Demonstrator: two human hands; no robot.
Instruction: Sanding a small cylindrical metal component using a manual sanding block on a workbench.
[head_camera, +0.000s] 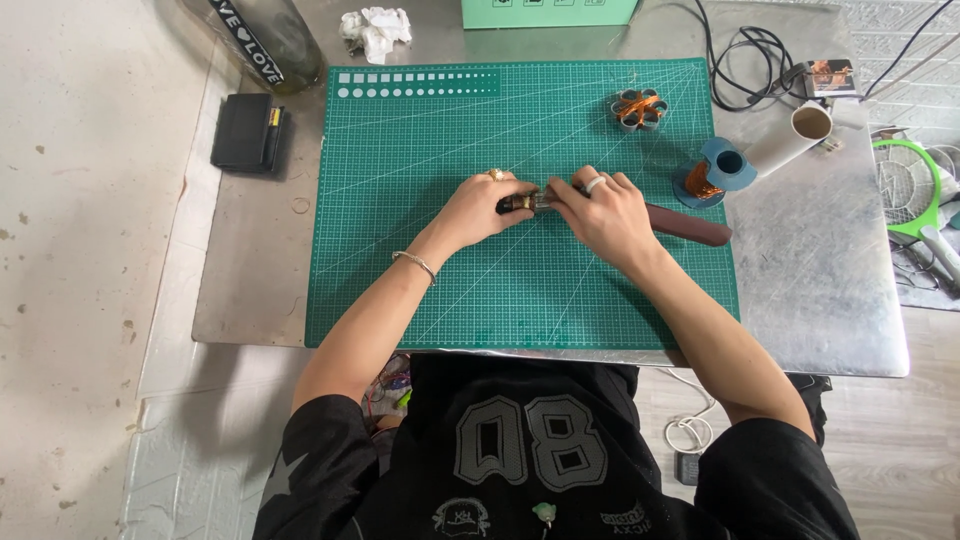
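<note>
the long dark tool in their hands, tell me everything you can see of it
The long dark tool lies flat across the green cutting mat, its dark reddish-brown handle running out to the right. Its front end looks metallic and is mostly hidden. The right hand covers its middle; the left hand pinches the front end. Finer detail cannot be made out.

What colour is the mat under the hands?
The cutting mat is teal green with a pale grid and diagonal lines, seen in the head view.

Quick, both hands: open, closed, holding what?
Left hand: closed on one end of the small dark part.
Right hand: closed on its other end, over the brown handle.
</note>
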